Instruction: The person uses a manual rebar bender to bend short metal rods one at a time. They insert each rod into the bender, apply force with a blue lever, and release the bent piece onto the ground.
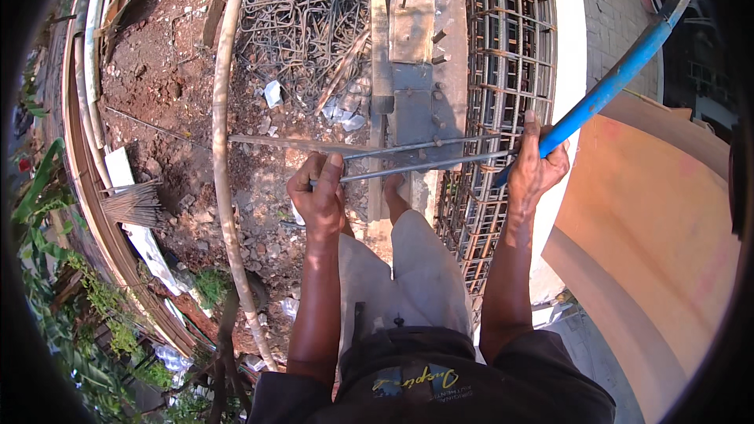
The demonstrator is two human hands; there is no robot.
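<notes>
- Left hand point(318, 192), one — fingers clenched on steel rod point(428, 167).
- Right hand point(538, 166), one — fingers wrapped round one blue pipe point(613, 85).
- Steel rod: two lengths, between the hands, above one desk point(412, 116).
- Beyond: rebar cages point(514, 53), number unclear; one bent-steel pile point(302, 20).

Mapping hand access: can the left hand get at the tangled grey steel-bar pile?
Probably not: the left hand is closed around a thin grey metal rod, though the pile looks mostly uncovered.

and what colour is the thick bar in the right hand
The thick bar is mostly blue, greyish at its far end; see the head view.
</notes>
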